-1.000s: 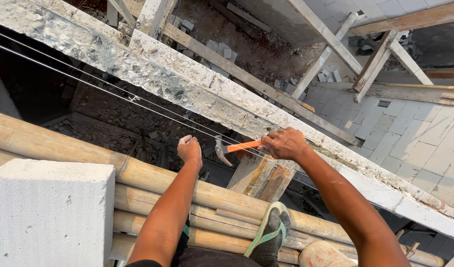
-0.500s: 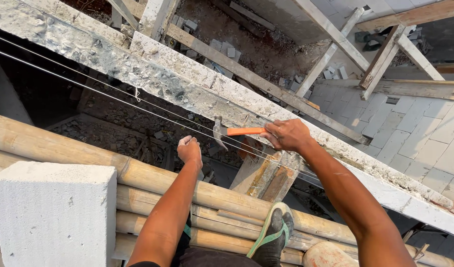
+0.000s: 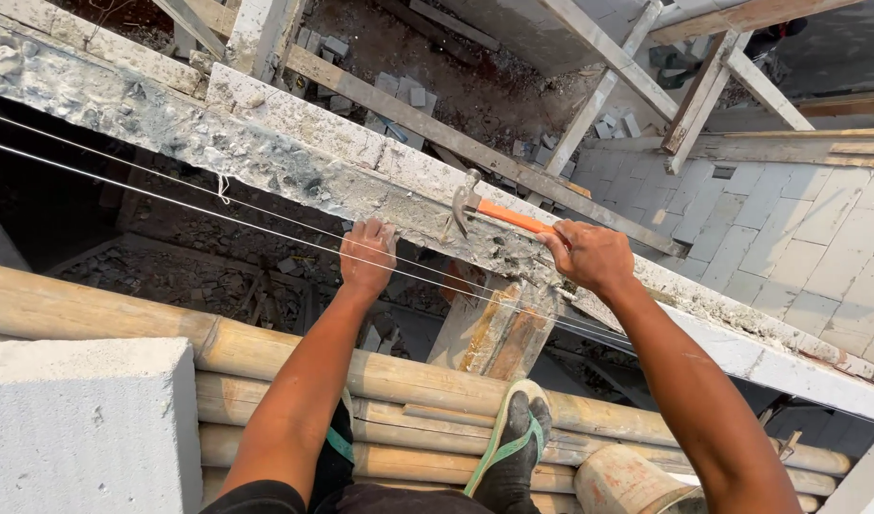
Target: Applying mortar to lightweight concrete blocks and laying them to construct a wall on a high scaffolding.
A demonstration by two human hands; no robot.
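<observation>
Across the frame from upper left to lower right we see a rough concrete beam (image 3: 265, 143), and below it a platform of bamboo poles (image 3: 104, 319) along the bottom. A pale concrete block (image 3: 85, 428) sits at lower left. A sandalled foot (image 3: 513, 443) rests on the poles at bottom centre. Our right hand (image 3: 589, 255), right of centre, is closed around the orange handle of a claw hammer (image 3: 489, 211), its head against the beam. Our left hand (image 3: 367, 255), at centre, is curled at the beam's edge by two taut strings (image 3: 170, 195); whether it pinches anything we cannot tell.
</observation>
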